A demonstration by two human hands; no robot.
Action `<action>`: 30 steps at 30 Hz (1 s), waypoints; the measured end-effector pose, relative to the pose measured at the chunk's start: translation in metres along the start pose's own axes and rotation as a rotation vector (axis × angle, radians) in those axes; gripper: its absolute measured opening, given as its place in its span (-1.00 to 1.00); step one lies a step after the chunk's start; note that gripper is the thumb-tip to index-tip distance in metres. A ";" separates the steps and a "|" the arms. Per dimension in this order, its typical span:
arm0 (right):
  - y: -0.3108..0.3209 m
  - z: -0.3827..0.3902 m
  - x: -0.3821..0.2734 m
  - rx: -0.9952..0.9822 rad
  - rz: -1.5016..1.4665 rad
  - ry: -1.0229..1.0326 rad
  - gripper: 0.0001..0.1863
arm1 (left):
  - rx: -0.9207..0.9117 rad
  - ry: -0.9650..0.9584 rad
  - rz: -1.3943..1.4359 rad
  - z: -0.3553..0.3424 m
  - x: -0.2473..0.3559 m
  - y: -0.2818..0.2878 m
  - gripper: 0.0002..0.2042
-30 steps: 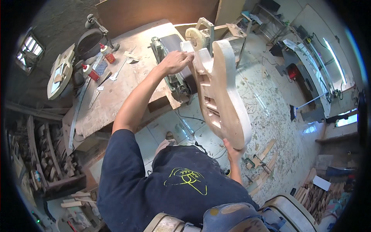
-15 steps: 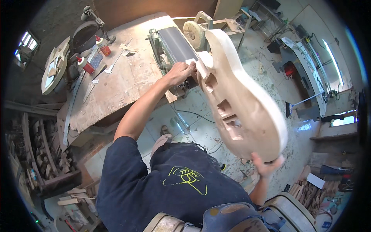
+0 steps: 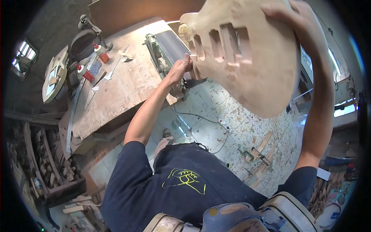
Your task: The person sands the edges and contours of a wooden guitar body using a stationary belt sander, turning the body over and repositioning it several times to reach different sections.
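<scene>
Your left hand [image 3: 178, 71] is at twelve o'clock, closed on the narrow neck end of a pale, unpainted electric guitar body [image 3: 251, 75], its thumb raised along the near edge; your right hand [image 3: 299, 17] is between one and two o'clock, clamped on the broad, rounded end, its fingers laid over the face and the palm at the rim.

The guitar body is held at one to two o'clock, up off the floor [image 3: 243, 123] and tilted, its face with the row of routed cavities turned toward you; its narrow end overlaps the near corner of the belt sander [image 3: 172, 45] in your view, though you cannot tell whether the two touch.

The belt sander is just short of twelve o'clock, at the right end of the wooden workbench [image 3: 119, 94]; a worn round wheel [image 3: 184, 31] shows at twelve, partly hidden behind the guitar body; on the workbench at ten o'clock stand two red-and-white squeeze bottles [image 3: 102, 56], with a jointed lamp [image 3: 91, 25] beyond them; a second guitar body [image 3: 58, 83] is between nine and ten; at four o'clock a green clamp [image 3: 249, 155] lies on the floor, against wooden strips [image 3: 266, 141].
</scene>
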State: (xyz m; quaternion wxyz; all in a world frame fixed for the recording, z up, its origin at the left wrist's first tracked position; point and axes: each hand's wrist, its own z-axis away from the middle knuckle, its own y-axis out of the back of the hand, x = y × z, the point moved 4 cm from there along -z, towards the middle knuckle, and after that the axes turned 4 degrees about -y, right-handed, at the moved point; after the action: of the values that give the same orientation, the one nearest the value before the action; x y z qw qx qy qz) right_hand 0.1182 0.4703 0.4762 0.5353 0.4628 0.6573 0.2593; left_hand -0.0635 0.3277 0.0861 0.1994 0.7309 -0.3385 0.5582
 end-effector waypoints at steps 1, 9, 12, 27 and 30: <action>0.000 -0.010 -0.015 0.012 0.031 0.034 -0.44 | 0.011 0.006 0.067 0.000 0.002 -0.001 -0.29; -0.023 -0.092 -0.056 0.107 0.131 0.145 -0.46 | 0.046 0.139 0.124 0.014 0.024 0.004 -0.12; -0.022 -0.093 -0.057 0.100 0.139 0.183 -0.46 | 0.050 0.130 0.115 0.009 0.013 0.013 -0.11; -0.063 0.232 0.117 0.150 -0.048 -0.192 -0.36 | 0.092 -0.109 -0.517 0.021 0.028 0.008 -0.12; -0.136 0.295 0.155 0.222 -0.327 -0.474 -0.37 | -0.094 0.013 -0.833 0.012 0.029 0.007 -0.12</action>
State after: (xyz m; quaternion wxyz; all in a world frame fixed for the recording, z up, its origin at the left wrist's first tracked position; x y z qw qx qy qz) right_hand 0.3524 0.5025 0.2046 0.6544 0.4542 0.6042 -0.0187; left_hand -0.0563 0.3068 0.1093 0.4432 0.7918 -0.0380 0.4185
